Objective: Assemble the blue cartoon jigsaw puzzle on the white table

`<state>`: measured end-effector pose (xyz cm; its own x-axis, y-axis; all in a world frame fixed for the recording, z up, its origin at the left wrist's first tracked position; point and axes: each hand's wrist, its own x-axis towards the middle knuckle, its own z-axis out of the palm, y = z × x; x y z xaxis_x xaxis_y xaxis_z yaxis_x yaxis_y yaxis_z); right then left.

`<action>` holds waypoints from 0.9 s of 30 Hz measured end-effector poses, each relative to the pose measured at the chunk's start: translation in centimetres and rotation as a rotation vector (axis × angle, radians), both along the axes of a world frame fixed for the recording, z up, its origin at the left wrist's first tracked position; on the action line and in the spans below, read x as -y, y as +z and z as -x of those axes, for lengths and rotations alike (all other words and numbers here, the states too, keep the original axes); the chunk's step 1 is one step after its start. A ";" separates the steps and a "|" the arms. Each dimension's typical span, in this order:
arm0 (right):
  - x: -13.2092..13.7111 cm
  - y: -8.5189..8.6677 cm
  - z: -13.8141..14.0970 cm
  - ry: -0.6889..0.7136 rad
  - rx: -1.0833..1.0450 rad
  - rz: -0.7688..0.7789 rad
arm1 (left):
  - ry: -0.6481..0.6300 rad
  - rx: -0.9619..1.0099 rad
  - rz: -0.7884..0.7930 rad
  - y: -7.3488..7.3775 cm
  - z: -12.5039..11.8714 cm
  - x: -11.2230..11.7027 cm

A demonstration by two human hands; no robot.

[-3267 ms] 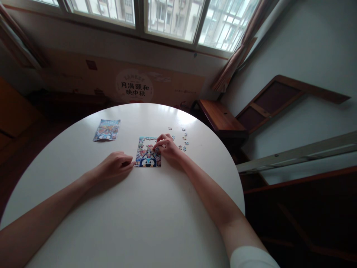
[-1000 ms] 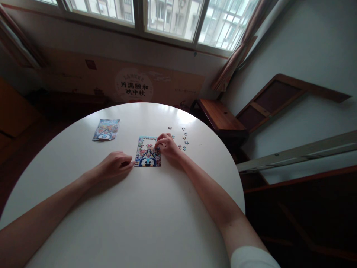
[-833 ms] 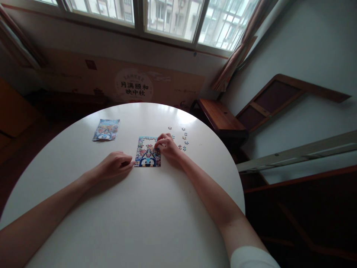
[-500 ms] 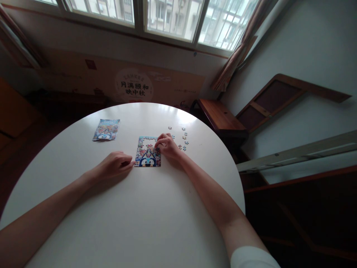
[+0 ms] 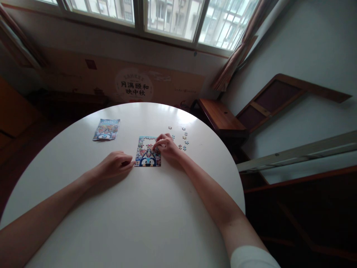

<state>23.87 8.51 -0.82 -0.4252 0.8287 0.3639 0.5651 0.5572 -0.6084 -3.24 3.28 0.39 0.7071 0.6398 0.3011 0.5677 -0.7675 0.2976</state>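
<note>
A partly filled jigsaw puzzle (image 5: 147, 161) lies flat on the white round table, a blue cartoon face along its near edge and a pale gap in its upper part. My left hand (image 5: 118, 163) rests at the puzzle's lower left corner, fingers curled in, with one fingertip at the edge and nothing seen in it. Over the puzzle's right side is my right hand (image 5: 166, 145), its thumb and fingers pinched together at the picture's surface. Whatever is between those fingertips is hidden. Several loose puzzle pieces (image 5: 184, 137) are scattered just right of and beyond this hand.
A printed packet (image 5: 106, 130) with a similar picture lies at the back left of the round table (image 5: 134, 223). Beyond the table's far right edge stands a wooden bench (image 5: 216, 113). Windows and a wall banner (image 5: 134, 87) are behind.
My right hand's fingertips have shifted slightly left over the puzzle. My left hand, the packet and the loose pieces look the same.
</note>
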 end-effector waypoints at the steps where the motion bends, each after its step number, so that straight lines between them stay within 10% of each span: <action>1: 0.0 0.0 0.0 -0.003 0.003 0.003 | 0.000 0.003 0.001 0.0 0.0 0.0; 17: -0.8 1.5 -0.9 -0.020 -0.209 0.065 | -0.002 0.022 0.010 0.0 0.0 0.1; 27: -3.8 2.8 -10.6 -0.600 -0.431 -0.146 | 0.004 -0.004 0.003 0.3 0.0 0.2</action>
<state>34.50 12.33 1.97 0.2886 0.8041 0.5197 0.5257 0.3206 -0.7879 -3.26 3.09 0.67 0.7056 0.6437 0.2963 0.5722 -0.7642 0.2976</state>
